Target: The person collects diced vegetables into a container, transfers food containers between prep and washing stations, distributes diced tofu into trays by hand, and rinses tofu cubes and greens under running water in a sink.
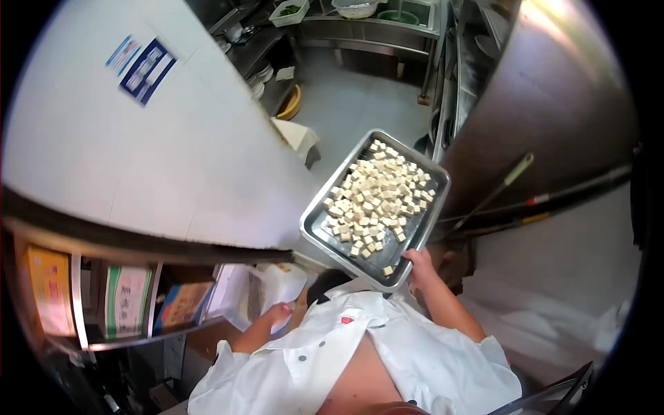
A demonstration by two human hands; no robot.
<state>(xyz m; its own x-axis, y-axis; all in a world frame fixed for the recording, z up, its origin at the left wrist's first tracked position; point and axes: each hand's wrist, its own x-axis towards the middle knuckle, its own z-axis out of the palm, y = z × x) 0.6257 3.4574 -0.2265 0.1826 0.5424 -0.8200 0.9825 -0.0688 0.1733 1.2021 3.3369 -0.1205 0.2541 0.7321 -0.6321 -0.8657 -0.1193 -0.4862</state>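
Observation:
My right hand (418, 267) grips the near right rim of a rectangular metal tray (443, 185), thumb at the edge. The tray is held out in front of my body, turned at an angle. Many small pale cubes that look like tofu (380, 187) are heaped in its middle, and a single cube (388, 270) lies apart near the closest corner. Lower down on the left, my left hand (280, 312) is beside a white translucent plastic container (283, 282). Its fingers are too small and partly hidden, so whether they grip the container is unclear.
A white wall panel (152, 145) stands at left, above a shelf of boxes (128, 297). On the right are a metal panel (560, 90) and a green-handled tool (513, 173). Between them, grey floor (346, 90) leads to a metal counter (373, 26) with bowls.

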